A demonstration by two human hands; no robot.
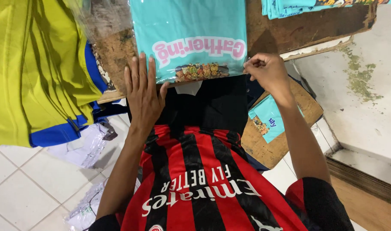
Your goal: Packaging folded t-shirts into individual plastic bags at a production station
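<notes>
The left hand (143, 92) lies flat, fingers spread and holding nothing, on the near left corner of a folded turquoise shirt in a clear plastic bag (191, 38). The right hand (268, 70) pinches the bag's near right corner. The bag rests on a worn wooden tabletop (289, 30), its far end cut off.

Left hand (143, 92) flat, palm down, fingers straight and close together, pointing toward 12 o'clock, thumb spread toward 2 o'clock. Left forearm bare, running down toward 7 o'clock. Right hand (268, 72) curled, fingertips pinched together at 10 o'clock of the knuckles. Right forearm bare, slanting toward 5 o'clock, elbow bent.
</notes>
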